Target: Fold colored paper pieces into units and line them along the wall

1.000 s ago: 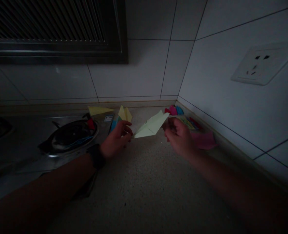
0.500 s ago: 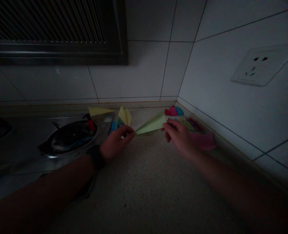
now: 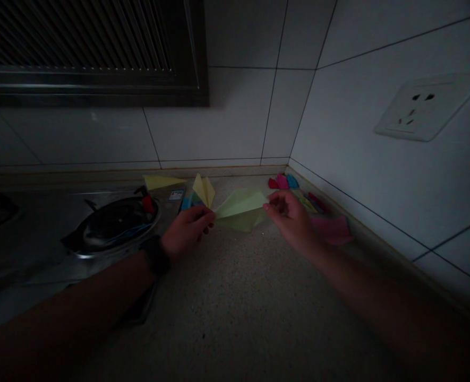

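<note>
A pale green paper plane [image 3: 242, 203] is held above the countertop between my two hands. My left hand [image 3: 193, 223], with a dark watch on its wrist, pinches the pointed left end. On the other side, the fingers of my right hand [image 3: 290, 211] pinch the right end. The wings are spread, one on each side of the middle fold. Just behind my left hand stands a yellow folded paper plane [image 3: 205, 189]. Another yellow folded paper [image 3: 163, 182] lies further left, by the wall.
A gas stove [image 3: 117, 220] takes up the left side, under a dark range hood [image 3: 195, 53]. Red, pink and blue pieces [image 3: 283, 181] sit in the corner. Beside my right forearm lies a pink sheet [image 3: 332, 229]. A socket [image 3: 426, 109] is on the right wall.
The green paper plane has opened out, so both wings now show instead of one narrow folded shape. My left hand has shifted slightly left and turned over the tip.
</note>
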Demonstrator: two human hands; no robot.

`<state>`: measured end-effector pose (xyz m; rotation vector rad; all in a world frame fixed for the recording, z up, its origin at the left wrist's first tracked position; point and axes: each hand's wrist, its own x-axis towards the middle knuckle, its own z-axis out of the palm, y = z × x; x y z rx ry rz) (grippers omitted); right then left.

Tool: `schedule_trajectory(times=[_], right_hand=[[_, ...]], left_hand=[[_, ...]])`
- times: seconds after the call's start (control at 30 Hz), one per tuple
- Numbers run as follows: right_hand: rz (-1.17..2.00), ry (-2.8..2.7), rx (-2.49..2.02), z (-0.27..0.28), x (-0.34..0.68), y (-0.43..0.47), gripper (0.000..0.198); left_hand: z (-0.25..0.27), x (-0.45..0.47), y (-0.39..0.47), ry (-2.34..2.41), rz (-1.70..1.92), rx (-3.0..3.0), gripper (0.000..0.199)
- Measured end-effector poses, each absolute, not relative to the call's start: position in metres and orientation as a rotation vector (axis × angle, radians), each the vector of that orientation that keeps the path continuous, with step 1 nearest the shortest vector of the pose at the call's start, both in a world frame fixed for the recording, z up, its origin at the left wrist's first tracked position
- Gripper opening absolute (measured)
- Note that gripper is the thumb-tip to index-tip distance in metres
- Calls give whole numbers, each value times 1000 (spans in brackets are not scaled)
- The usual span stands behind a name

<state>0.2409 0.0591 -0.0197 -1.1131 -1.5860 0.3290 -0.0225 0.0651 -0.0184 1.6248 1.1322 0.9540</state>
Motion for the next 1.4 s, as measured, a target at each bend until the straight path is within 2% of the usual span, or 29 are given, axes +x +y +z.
schedule_trajectory(times=[0.73, 1.07, 1.4], right_hand=[[221, -1631, -1200, -16, 246, 59, 17], [368, -1572, -1228, -20, 246, 64, 17], [378, -1571, -1153, -23, 242, 63, 15]], left_hand=[[-12, -21, 58, 1048, 1015, 1557, 29], [-15, -21, 59, 1038, 959, 1620, 25], [-10, -17, 55, 1068, 929, 1720, 19]])
